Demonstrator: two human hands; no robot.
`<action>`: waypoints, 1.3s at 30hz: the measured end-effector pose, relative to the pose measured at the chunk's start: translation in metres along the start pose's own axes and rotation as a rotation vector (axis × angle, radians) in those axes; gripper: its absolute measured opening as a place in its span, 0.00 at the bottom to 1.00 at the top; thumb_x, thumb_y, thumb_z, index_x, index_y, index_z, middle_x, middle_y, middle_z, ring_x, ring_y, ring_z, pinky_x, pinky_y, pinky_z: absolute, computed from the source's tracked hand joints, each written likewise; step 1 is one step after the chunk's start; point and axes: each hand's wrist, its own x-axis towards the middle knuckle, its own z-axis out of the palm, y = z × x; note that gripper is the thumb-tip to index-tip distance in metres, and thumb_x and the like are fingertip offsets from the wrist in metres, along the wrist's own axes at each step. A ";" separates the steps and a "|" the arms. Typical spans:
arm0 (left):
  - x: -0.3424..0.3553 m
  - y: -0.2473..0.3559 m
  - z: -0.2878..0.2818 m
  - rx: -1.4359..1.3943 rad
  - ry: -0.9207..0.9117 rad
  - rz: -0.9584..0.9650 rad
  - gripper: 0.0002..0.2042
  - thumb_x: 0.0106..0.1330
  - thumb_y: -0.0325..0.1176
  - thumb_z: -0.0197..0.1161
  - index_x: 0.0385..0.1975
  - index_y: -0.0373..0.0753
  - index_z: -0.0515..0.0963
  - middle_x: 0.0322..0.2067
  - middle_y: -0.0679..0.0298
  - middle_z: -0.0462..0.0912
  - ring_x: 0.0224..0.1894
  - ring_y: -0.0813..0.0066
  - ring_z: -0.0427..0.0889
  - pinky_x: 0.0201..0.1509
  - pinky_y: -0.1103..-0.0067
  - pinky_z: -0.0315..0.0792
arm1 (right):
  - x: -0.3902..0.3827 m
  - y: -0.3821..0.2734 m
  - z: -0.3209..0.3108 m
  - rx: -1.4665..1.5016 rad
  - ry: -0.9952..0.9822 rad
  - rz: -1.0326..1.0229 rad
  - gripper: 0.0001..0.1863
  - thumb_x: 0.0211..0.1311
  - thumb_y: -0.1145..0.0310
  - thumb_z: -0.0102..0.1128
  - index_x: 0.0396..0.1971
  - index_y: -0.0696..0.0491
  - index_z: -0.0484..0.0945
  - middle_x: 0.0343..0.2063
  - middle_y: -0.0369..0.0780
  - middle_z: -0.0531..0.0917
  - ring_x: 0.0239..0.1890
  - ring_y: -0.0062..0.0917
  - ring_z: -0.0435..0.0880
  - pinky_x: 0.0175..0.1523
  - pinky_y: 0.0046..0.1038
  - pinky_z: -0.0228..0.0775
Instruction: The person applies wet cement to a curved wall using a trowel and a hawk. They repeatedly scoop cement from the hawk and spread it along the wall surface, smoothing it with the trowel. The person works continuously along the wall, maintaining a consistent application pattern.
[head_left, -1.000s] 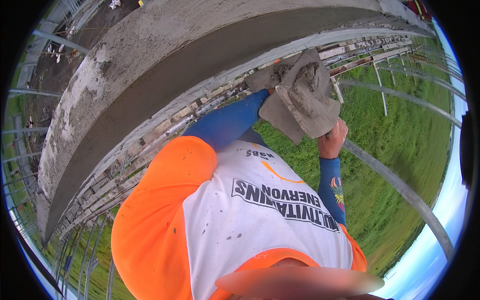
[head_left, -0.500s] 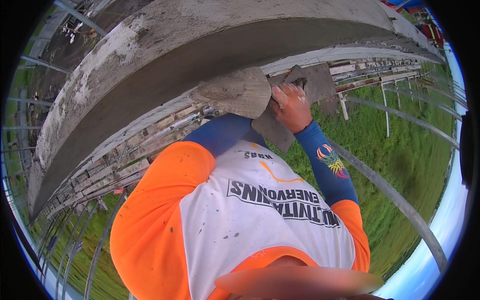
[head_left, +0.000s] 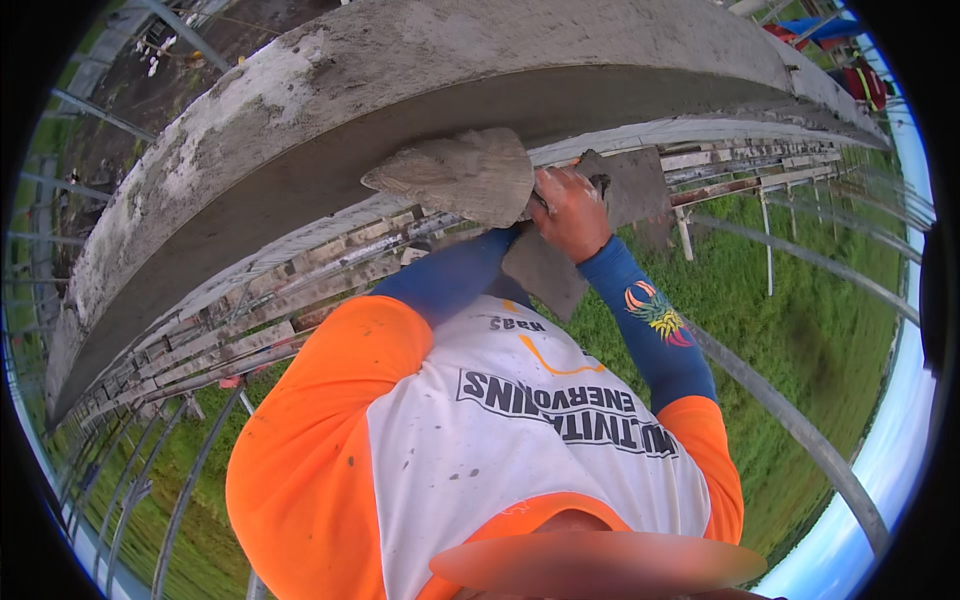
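Note:
My right hand point(head_left: 574, 215), smeared with grey mortar, is closed around the handle of a trowel. The pointed trowel blade point(head_left: 460, 178) is coated in wet mortar and points left, its upper edge against or just in front of the underside of a long concrete beam point(head_left: 330, 135). Behind the right hand lies a flat grey mortar-smeared board point(head_left: 638, 187), with another part of it showing below the wrist. My left arm point(head_left: 455, 270), in a blue sleeve, reaches behind the blade; the left hand is hidden there.
Metal scaffold pipes point(head_left: 790, 405) cross at right and lower left. Stained timber planks point(head_left: 290, 285) run beneath the beam. Far below lies green grass point(head_left: 830, 330). Dark muddy ground point(head_left: 125, 75) shows beyond the beam, and red and blue items hang at the far right.
The view has shifted slightly, and the beam sits lower in it. The trowel blade has moved a little left and closer to the beam's underside. My right hand stays closed on the handle.

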 end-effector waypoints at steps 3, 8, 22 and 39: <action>-0.005 0.004 -0.004 0.023 0.017 0.003 0.20 0.71 0.44 0.62 0.58 0.42 0.74 0.53 0.59 0.77 0.53 0.63 0.80 0.54 0.68 0.80 | 0.011 -0.027 -0.008 0.138 -0.004 -0.028 0.16 0.59 0.66 0.69 0.45 0.55 0.78 0.36 0.46 0.84 0.41 0.47 0.84 0.46 0.45 0.78; -0.021 0.014 -0.025 0.075 0.054 0.007 0.20 0.71 0.44 0.63 0.58 0.42 0.74 0.53 0.59 0.77 0.53 0.63 0.80 0.54 0.68 0.80 | 0.022 -0.061 -0.011 0.241 -0.032 -0.045 0.18 0.58 0.68 0.69 0.47 0.58 0.77 0.38 0.48 0.84 0.42 0.49 0.83 0.46 0.46 0.78; 0.027 0.095 0.017 0.361 -0.235 0.371 0.20 0.69 0.45 0.65 0.57 0.43 0.75 0.51 0.59 0.77 0.52 0.63 0.80 0.54 0.67 0.80 | -0.060 0.009 -0.097 0.088 0.224 0.256 0.21 0.55 0.76 0.65 0.51 0.57 0.79 0.40 0.50 0.84 0.43 0.51 0.83 0.48 0.45 0.77; 0.051 0.147 0.071 0.508 -0.360 0.557 0.20 0.68 0.46 0.67 0.55 0.44 0.76 0.50 0.58 0.77 0.51 0.62 0.80 0.53 0.67 0.80 | -0.247 0.042 -0.347 -0.719 0.627 1.053 0.26 0.71 0.60 0.66 0.64 0.56 0.77 0.49 0.46 0.88 0.42 0.28 0.87 0.47 0.31 0.78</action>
